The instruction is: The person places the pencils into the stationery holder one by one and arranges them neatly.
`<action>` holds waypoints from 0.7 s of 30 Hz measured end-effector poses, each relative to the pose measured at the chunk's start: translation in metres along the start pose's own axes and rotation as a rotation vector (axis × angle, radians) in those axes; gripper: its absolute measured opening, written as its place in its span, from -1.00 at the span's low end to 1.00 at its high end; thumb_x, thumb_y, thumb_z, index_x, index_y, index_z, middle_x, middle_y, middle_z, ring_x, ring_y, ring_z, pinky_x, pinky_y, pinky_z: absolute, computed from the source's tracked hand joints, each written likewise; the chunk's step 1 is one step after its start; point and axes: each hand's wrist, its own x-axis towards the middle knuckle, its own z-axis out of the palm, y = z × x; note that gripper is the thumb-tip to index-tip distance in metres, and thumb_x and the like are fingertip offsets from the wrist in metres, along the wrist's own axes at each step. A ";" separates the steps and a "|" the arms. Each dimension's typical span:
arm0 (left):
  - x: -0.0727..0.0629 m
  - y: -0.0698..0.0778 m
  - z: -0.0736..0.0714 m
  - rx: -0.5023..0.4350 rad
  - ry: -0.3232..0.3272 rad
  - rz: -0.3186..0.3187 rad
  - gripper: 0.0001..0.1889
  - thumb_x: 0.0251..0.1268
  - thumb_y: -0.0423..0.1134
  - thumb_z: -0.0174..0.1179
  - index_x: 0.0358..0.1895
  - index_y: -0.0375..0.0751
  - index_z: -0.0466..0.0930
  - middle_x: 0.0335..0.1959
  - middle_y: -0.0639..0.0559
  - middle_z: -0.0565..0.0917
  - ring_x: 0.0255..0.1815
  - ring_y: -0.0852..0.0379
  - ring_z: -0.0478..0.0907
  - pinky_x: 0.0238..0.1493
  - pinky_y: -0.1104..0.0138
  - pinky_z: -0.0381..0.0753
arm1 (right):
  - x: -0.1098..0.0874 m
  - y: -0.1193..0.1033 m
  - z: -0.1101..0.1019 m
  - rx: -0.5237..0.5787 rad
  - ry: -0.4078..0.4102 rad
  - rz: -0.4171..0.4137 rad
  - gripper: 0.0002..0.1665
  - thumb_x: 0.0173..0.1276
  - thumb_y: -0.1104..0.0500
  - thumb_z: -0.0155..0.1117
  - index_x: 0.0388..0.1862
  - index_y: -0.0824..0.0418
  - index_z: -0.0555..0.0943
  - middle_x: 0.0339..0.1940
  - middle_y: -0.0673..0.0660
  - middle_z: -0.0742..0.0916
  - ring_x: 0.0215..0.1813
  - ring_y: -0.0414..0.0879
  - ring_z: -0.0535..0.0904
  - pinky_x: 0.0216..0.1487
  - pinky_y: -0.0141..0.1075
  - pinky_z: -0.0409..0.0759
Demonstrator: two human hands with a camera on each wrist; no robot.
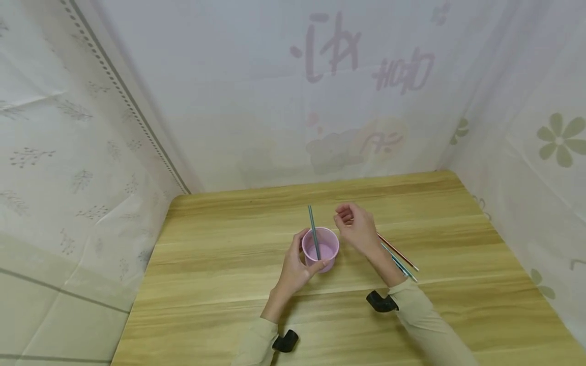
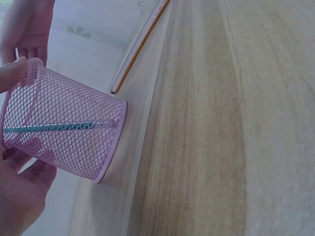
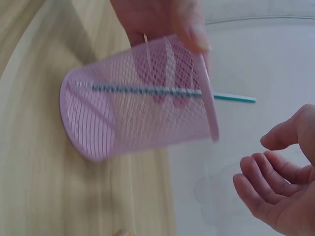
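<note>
My left hand grips a pink mesh pen cup round its side, thumb at the rim. One teal pencil leans inside the cup, its upper end sticking out above the rim. The cup's base is close over the wooden table. My right hand hovers just right of the cup's mouth, fingers loosely bent and thumb apart from them, with nothing between. Beneath the right forearm lie several pencils, a brown one and teal ones, partly hidden by the wrist.
The wooden table ends at a pale printed curtain behind, with more curtain at both sides. Black wrist-worn devices sit at both cuffs.
</note>
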 end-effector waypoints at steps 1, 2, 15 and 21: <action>-0.001 0.003 -0.001 0.000 0.001 0.003 -0.08 0.05 -0.38 0.50 0.44 -0.57 0.16 0.32 -0.47 0.46 0.32 -0.40 0.46 0.37 -0.23 0.45 | 0.000 0.001 -0.004 -0.008 0.006 0.002 -0.77 0.35 0.31 0.28 -0.06 0.41 0.61 -0.24 0.25 0.75 -0.22 0.02 0.71 -0.14 -0.29 0.77; -0.001 0.004 -0.001 0.000 0.004 0.004 -0.09 0.05 -0.38 0.50 0.44 -0.57 0.17 0.31 -0.47 0.47 0.32 -0.41 0.46 0.37 -0.23 0.45 | -0.001 0.003 -0.007 -0.015 0.015 0.003 -0.78 0.35 0.32 0.29 -0.06 0.40 0.62 -0.24 0.25 0.75 -0.21 0.02 0.71 -0.13 -0.30 0.76; 0.001 -0.036 0.006 0.013 0.032 0.003 -0.05 0.03 -0.24 0.56 0.50 -0.21 0.21 0.35 -0.20 0.51 0.37 -0.18 0.49 0.42 -0.09 0.47 | -0.002 0.046 -0.042 -0.110 0.045 0.064 -0.76 0.36 0.35 0.26 -0.02 0.42 0.62 -0.16 0.34 0.76 -0.12 0.16 0.72 -0.10 -0.30 0.73; 0.001 -0.034 0.007 0.006 0.027 0.010 -0.03 0.01 -0.37 0.53 0.51 -0.34 0.16 0.36 -0.33 0.48 0.37 -0.29 0.46 0.41 -0.17 0.45 | -0.003 0.064 -0.052 -0.137 0.032 0.113 -0.73 0.38 0.34 0.24 0.02 0.43 0.61 -0.11 0.36 0.75 -0.08 0.19 0.70 -0.05 -0.11 0.75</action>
